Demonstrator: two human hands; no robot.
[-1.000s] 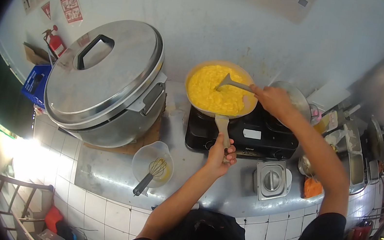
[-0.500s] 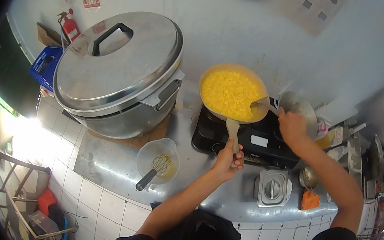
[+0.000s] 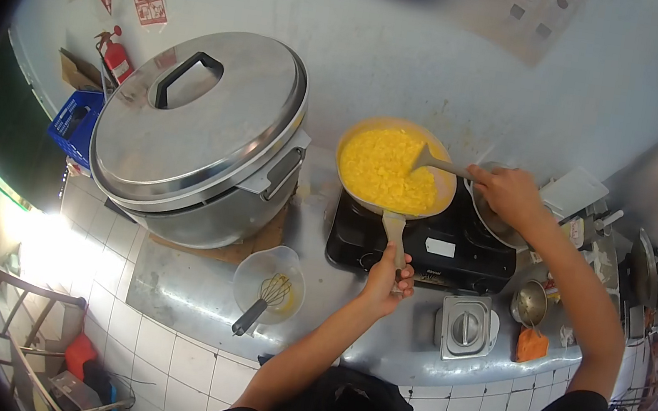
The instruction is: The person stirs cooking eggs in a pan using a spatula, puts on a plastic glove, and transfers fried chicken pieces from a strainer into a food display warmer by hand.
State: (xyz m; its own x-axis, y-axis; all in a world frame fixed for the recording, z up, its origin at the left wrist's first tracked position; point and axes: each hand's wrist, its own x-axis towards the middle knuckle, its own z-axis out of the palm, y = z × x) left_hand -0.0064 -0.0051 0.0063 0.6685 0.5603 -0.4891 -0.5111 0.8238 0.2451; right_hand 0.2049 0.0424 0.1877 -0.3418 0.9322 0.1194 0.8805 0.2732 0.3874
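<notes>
My left hand (image 3: 388,279) is wrapped round the handle of a frying pan (image 3: 393,225), which sits on a black gas stove (image 3: 456,257). Yellow scrambled eggs (image 3: 381,166) fill most of the pan. In my right hand (image 3: 505,195) is a grey spatula (image 3: 445,166), its blade touching the eggs near the pan's right side. Behind my right forearm, a metal pan (image 3: 497,217) is partly hidden on the stove's right side.
A large lidded rice cooker (image 3: 213,130) stands at left. Before it, a clear bowl (image 3: 300,264) holds a whisk (image 3: 253,314). A lidded steel container (image 3: 464,330), a small metal bowl (image 3: 530,299) and an orange packet (image 3: 531,346) lie to the right of my left hand.
My right hand has moved up with the spatula, whose blade has shifted left and upward from the pan's right edge. My left hand keeps hold of the pan handle. The view has tilted slightly.
</notes>
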